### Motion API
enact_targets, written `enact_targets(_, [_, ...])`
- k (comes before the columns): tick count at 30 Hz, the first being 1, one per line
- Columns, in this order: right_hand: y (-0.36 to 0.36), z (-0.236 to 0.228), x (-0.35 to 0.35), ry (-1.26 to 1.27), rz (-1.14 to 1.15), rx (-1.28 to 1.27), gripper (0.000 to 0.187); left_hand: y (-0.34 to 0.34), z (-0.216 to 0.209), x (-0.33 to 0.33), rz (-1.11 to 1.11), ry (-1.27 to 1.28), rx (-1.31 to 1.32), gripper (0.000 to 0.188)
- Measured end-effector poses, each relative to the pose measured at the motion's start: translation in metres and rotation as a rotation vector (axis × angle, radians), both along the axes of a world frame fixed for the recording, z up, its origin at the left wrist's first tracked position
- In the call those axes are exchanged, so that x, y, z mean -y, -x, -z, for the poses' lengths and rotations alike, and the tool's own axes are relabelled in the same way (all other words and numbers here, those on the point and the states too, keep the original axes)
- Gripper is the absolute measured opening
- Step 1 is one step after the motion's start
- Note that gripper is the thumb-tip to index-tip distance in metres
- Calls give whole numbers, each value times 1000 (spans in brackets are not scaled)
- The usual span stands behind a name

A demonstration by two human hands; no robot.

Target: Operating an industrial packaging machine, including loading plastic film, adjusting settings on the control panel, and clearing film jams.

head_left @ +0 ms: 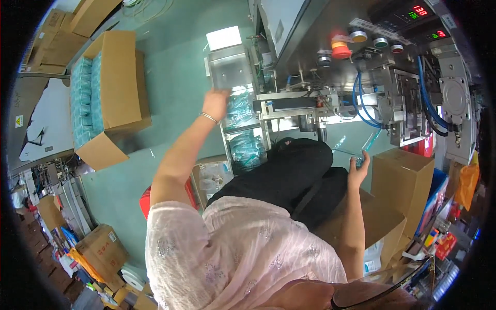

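My left hand (216, 105) reaches over the left edge of a metal chute (227, 64), at the far end of a row of clear-wrapped teal packets (240, 109). Its fingers point toward the chute and are bent out of clear sight, so their grip does not show. More teal packets (247, 150) lie in the nearer part of the chute, beside my legs. On the right, my right hand (358, 169) is raised below the machine, thumb and fingers curved round a small clear-teal plastic packet (359, 160). A teal strip (372, 139) slants up just beyond those fingers.
The machine panel (330, 31), with a red emergency button (341, 49) and blue hoses (361, 101), rises ahead and right. An open carton (119, 82) of teal packs stands left. Another carton (403, 173) is at right, and a parts box (212, 178) sits beside my left leg.
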State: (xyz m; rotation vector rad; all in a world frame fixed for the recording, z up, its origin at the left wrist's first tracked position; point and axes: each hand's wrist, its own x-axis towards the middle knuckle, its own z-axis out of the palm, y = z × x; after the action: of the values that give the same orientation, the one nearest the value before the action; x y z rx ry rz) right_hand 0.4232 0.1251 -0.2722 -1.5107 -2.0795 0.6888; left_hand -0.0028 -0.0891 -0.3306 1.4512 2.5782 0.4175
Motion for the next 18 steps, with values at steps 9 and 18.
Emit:
enact_targets(9, [9,-10,4,12,4,-22,40,6,5,0,-280,-401,559,18])
enact_targets(18, [9,1,0,40,24,-43,40,-49,26,-15,-106,155,265,33])
